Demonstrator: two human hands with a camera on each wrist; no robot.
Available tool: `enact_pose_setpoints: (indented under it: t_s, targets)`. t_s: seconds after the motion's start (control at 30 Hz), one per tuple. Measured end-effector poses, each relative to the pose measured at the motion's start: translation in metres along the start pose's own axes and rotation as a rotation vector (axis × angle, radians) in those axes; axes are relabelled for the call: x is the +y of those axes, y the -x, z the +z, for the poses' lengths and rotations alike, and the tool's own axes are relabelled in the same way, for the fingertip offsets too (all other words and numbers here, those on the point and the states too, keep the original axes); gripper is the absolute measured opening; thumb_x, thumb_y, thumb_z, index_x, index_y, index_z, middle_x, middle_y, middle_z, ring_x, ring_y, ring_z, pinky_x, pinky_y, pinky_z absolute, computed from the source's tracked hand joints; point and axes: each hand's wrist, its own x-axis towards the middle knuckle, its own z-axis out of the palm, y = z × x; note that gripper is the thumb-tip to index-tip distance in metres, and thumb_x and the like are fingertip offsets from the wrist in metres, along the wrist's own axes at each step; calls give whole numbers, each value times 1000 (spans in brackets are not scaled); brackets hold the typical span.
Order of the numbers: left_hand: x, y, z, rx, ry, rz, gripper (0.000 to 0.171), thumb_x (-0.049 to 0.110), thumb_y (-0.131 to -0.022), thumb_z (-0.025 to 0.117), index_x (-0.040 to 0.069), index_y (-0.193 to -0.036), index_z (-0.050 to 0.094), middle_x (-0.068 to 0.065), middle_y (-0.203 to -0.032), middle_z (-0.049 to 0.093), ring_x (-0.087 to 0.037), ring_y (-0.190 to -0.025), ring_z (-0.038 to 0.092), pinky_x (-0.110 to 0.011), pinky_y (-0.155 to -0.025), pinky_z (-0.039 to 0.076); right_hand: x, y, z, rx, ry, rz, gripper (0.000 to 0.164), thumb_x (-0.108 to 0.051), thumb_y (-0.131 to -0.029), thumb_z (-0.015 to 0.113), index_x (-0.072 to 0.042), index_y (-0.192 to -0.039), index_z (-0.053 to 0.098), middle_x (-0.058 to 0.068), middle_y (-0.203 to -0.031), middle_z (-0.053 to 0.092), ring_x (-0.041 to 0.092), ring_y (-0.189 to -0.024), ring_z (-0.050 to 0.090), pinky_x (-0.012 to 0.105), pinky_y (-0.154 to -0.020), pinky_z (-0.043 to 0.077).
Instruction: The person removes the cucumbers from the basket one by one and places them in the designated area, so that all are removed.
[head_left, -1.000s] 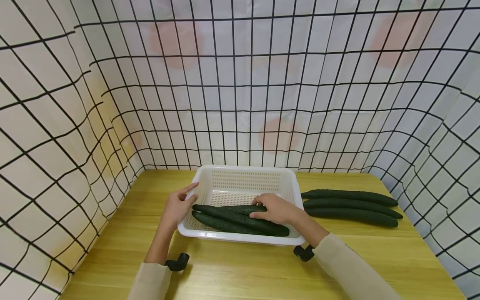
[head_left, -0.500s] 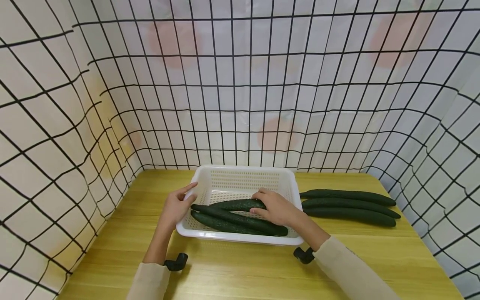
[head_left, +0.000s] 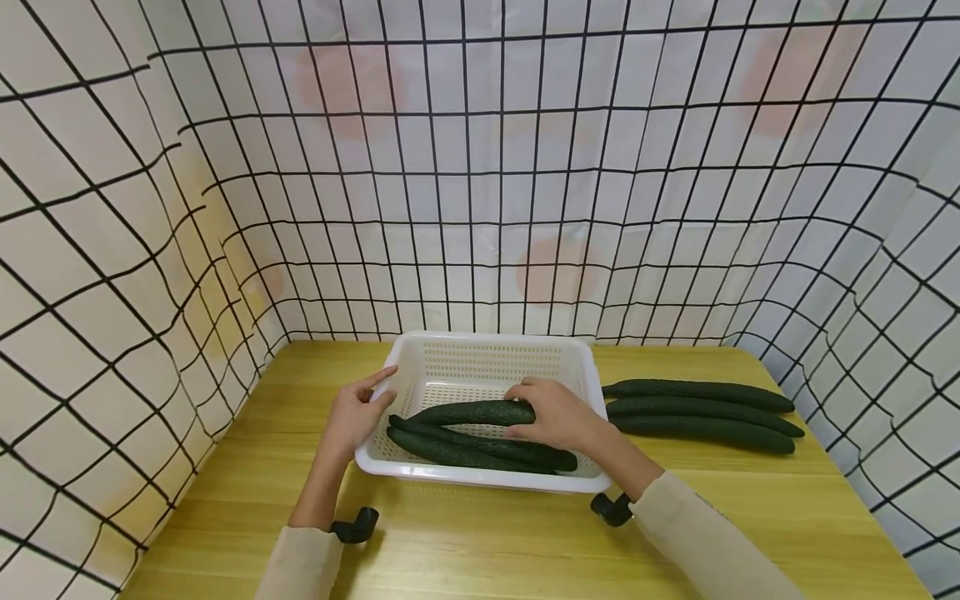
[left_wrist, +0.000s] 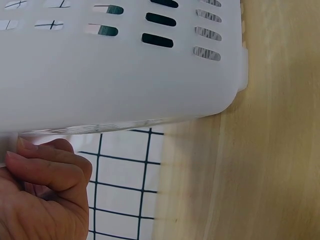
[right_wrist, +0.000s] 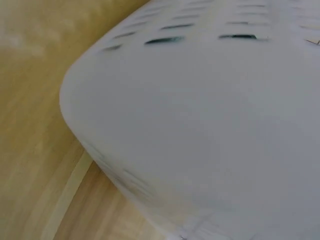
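A white perforated basket (head_left: 495,350) stands on the wooden table with three dark green cucumbers in it. My right hand (head_left: 551,414) grips the right end of the top cucumber (head_left: 472,412), which lies across the two lower cucumbers (head_left: 465,450). My left hand (head_left: 356,414) holds the basket's left rim, thumb on top. In the left wrist view curled fingers (left_wrist: 47,172) sit under the basket's white wall (left_wrist: 125,75). The right wrist view shows only the basket's blurred corner (right_wrist: 200,125).
Three more cucumbers (head_left: 701,412) lie side by side on the table to the right of the basket. A black-gridded curtain (head_left: 480,167) walls in the table on the left, back and right. Bare wooden tabletop (head_left: 480,542) stretches in front of the basket.
My right hand has moved the top cucumber toward the back of the basket, its left end swinging up off the other two. The left hand stayed on the rim.
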Motion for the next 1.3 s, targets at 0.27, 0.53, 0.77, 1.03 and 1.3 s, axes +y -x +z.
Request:
enact_pose_setpoints:
  t_s: [0.27, 0.53, 0.77, 1.03, 1.3]
  targets:
    - [-1, 0, 1, 9, 14, 0, 43, 26, -101, 67, 32, -143, 63, -7, -78, 57, -16, -63, 46, -30, -56, 45, -7, 5, -14, 171, 52, 7, 46, -45, -89, 80, -20, -126, 72, 0, -113, 71, 18, -93, 70, 38, -77, 58]
    - [-4, -1, 5, 16, 11, -5, 42, 27, -101, 67, 32, -143, 64, -4, -73, 51, -17, -62, 44, -30, -56, 43, -5, 16, -33, 244, 44, 12, 47, -44, -90, 79, -19, -129, 71, 3, -122, 71, 23, -98, 71, 40, -74, 58]
    - [-3, -2, 3, 12, 8, -22, 43, 29, -101, 66, 33, -144, 62, -13, -90, 64, -19, -73, 53, -30, -63, 49, 9, 34, -52, 281, 0, 36, 48, -37, -90, 80, -18, -132, 70, 5, -127, 69, 27, -103, 70, 46, -82, 59]
    - [-5, -1, 1, 3, 22, -43, 44, 29, -102, 65, 33, -145, 61, -20, -104, 68, -21, -80, 57, -31, -66, 51, 32, 60, -57, 279, -77, 122, 51, -36, -92, 78, -16, -137, 66, 11, -137, 66, 38, -126, 62, 60, -99, 51]
    - [-3, -2, 2, -2, 8, -49, 44, 31, -102, 65, 35, -145, 60, -20, -107, 68, -21, -81, 58, -31, -66, 52, 60, 89, -60, 286, -123, 178, 51, -36, -94, 75, -14, -139, 64, 13, -142, 63, 40, -131, 57, 63, -103, 47]
